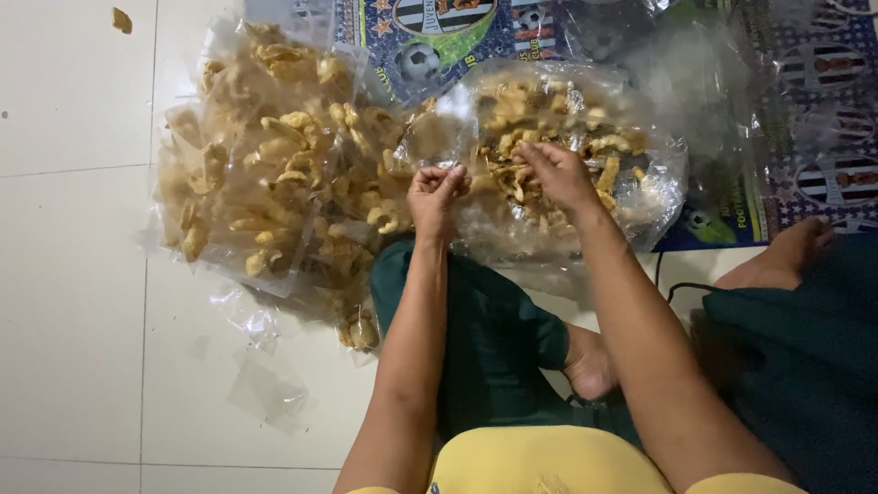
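Note:
My left hand pinches the rim of a small clear plastic bag and holds it up, in front of a large open clear bag full of yellow-brown fried crackers. My right hand reaches into that large bag, palm down, with its fingers among the crackers; whether it grips any is hidden. I sit cross-legged on the floor in dark green trousers.
To the left lies a pile of filled small cracker packets on white floor tiles. Empty clear bags lie near my left knee. A printed mat covers the floor at the back right. One loose cracker lies far left.

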